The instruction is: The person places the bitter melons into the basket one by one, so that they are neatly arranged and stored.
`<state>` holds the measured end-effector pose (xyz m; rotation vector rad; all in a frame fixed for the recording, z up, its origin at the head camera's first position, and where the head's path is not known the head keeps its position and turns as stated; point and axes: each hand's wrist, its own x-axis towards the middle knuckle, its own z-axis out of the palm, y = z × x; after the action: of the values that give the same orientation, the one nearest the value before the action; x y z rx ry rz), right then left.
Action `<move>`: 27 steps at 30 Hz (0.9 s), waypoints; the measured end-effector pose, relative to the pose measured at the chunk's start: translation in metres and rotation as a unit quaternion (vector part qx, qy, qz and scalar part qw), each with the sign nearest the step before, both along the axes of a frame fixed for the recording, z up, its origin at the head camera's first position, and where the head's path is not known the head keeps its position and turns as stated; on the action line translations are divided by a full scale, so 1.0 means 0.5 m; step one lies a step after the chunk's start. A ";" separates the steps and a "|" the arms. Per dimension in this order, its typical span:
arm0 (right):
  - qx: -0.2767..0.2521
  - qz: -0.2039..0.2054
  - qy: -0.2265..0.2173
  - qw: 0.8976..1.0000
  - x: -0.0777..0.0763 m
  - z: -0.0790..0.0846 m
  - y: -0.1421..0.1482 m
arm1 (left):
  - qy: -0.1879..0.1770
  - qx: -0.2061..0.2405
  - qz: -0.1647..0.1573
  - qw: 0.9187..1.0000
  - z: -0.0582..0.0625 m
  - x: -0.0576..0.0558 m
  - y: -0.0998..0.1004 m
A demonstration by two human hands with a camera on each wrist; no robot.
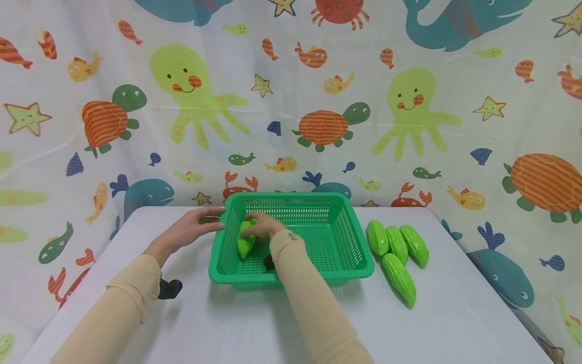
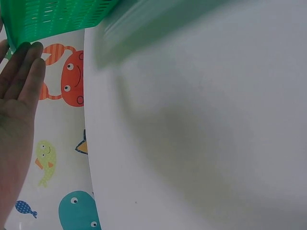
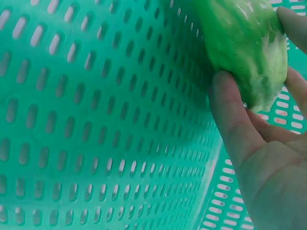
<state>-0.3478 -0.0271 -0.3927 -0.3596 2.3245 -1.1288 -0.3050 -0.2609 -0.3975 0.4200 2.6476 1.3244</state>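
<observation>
My right hand (image 1: pixel 262 226) reaches into the green plastic basket (image 1: pixel 291 277) and grips a bright green, cucumber-like vegetable (image 1: pixel 246 245) near the left wall. Seen from the right wrist, my fingers (image 3: pixel 235 112) and thumb curl round the blunt end of this vegetable (image 3: pixel 244 48), close beside the slotted wall. At the basket's left rim, my left hand (image 1: pixel 198 222) has its fingertips right at the edge. Its fingers (image 2: pixel 31 79) look nearly straight in the left wrist view, beside the corner of the basket (image 2: pixel 62 19).
Several similar green vegetables (image 1: pixel 398 279) lie on the white table (image 1: pixel 454 313) to the right of the basket. Behind the table hangs a curtain (image 1: pixel 282 167) printed with sea animals. Black wrist cameras (image 1: pixel 170 289) stick out below the wrists.
</observation>
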 end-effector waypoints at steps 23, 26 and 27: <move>0.025 0.009 0.013 1.000 -0.003 -0.003 -0.006 | 0.005 -0.002 -0.002 1.000 0.004 0.005 0.000; 0.021 0.008 0.007 1.000 -0.005 -0.003 -0.007 | 0.004 -0.001 -0.003 1.000 0.006 0.006 0.000; 0.021 0.007 0.006 1.000 -0.005 -0.003 -0.008 | 0.004 -0.001 -0.002 1.000 0.006 0.006 0.000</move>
<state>-0.3504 -0.0309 -0.3943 -0.3684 2.3483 -1.0733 -0.3022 -0.2608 -0.3946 0.4310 2.6528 1.3200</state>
